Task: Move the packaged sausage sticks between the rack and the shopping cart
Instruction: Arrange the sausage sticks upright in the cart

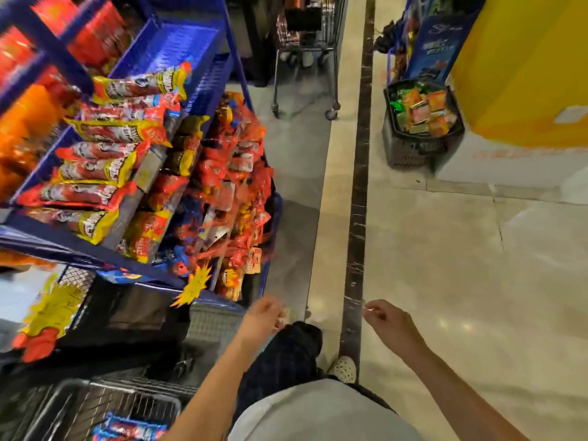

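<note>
Status, taking the blue wire-mesh metal rack [178,36] as reference: its slanted shelves hold rows of long red-and-yellow film packs of sausage sticks [95,168], so most of the stock is on the rack; the top tray's far end is bare mesh; the tier under the shelves holds a heap of small red-orange packets [229,192], too blurred to identify; below the rack's near end, at the bottom-left edge of view, stands the grey steel-wire shopping cart [133,399] with a few blue-and-red packs [130,429] on its floor; the count isn't readable, and they look like the same kind of goods but I can't confirm; just right of the rack's near corner is the left hand [262,318], fingers loosely curled, no pack in it; something pale by the fingertips is too blurred to call; further right of the rack, over the floor tiles, is the right hand [386,321], also loosely curled and carrying no pack; past the rack's far end a second grey wire trolley [305,55] is parked; across the aisle from the rack is a black plastic basket [394,151] of green and orange packets, beside a yellow panel [525,74]; my read: we're between transfers, with nothing in hand; a small share of packs is in the cart and the bulk is on the rack; transfer direction can't be read from this frame; next step is probably a reach to the rack or the cart.
</note>
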`<state>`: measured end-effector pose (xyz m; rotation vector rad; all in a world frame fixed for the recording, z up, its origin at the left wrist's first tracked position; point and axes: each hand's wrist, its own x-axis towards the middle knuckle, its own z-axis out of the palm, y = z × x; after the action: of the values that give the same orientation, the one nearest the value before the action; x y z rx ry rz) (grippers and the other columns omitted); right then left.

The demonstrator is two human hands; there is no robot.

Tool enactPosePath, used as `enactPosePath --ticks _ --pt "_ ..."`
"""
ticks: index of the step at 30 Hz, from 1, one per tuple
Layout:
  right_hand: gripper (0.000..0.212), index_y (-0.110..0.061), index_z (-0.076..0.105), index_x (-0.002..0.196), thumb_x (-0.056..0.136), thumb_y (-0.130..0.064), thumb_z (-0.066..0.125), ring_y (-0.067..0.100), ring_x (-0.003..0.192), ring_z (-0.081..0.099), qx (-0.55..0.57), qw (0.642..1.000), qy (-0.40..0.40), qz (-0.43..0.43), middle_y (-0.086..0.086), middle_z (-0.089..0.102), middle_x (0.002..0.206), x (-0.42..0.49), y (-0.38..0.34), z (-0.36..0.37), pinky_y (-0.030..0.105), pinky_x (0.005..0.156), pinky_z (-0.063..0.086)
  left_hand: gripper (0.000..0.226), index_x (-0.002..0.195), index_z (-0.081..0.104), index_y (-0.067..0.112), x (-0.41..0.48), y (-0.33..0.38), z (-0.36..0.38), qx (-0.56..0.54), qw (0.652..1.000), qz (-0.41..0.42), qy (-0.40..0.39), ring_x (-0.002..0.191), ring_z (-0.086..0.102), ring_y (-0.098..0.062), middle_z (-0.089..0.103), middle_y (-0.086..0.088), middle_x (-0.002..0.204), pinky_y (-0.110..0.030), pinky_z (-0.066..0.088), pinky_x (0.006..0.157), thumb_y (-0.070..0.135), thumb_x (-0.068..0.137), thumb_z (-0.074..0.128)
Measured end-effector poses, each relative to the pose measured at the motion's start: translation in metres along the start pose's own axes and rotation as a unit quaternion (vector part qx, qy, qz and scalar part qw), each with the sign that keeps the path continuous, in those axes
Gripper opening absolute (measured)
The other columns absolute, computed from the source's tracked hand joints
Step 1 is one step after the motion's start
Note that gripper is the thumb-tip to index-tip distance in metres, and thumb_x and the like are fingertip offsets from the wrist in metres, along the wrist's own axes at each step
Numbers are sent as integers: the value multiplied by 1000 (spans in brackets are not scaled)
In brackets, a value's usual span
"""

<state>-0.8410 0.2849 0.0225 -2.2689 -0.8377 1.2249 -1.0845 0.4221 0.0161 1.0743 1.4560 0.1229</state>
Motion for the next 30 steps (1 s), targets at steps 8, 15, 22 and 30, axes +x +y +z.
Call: enactPosePath --ticks 8,15,22,30 --pt "15 -29 65 101 92 -40 61 0 86 61 -55 994 -94 -8 -9 68 98 116 -51 -24 13 65 44 18 82 61 12 89 19 -17 -21 994 -79 70 58 57 -17 63 -7 75 -26 42 55 17 97 52" --pt "10 -27 66 101 92 -31 62 3 85 61 -90 991 -99 -29 -7 67 98 246 -152 -89 16 65 45 16 86 60 11 185 142 -20 -70 992 -71 77 52 56 -14 61 -7 72 -23 44 45 16 98 50" --pt "9 -33 65 97 91 -38 62 6 90 62 -73 991 -76 -86 -11 67 96 339 -264 -126 19 67 45 17 87 61 14 209 282 -60 -184 959 29 212 40 45 -5 60 -4 77 -21 37 38 9 96 48" --pt "14 -30 67 101 88 -35 68 -3 86 62 -49 941 -177 -285 -16 68 94 400 -461 -113 13 75 48 27 82 64 5 135 414 -136 -153 890 167 395 62 63 -11 69 -7 74 -23 50 60 24 98 55"
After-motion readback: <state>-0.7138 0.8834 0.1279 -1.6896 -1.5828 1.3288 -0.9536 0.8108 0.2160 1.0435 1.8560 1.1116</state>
